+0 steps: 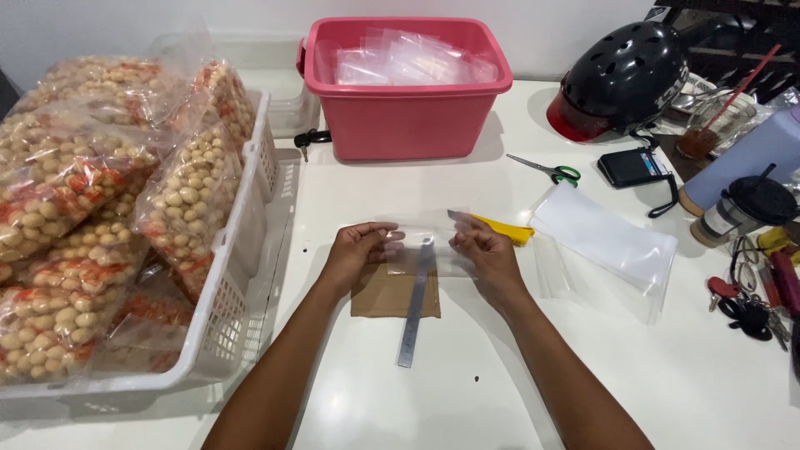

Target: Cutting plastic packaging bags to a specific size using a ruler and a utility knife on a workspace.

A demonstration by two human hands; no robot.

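Note:
My left hand (357,250) and my right hand (483,250) together hold a small clear plastic bag (423,240) just above the white table, each pinching one side of it. Under the bag lie a brown cardboard piece (385,298) and a long metal ruler (414,312) that points toward me. A yellow strip bundle (507,231) lies just past my right hand.
A white basket (242,275) of bagged nut snacks (179,196) fills the left. A pink tub (400,117) of clear bags stands at the back. Green-handled scissors (550,170), a stack of clear bags (604,237), a black helmet (625,79), cups and keys (742,312) crowd the right.

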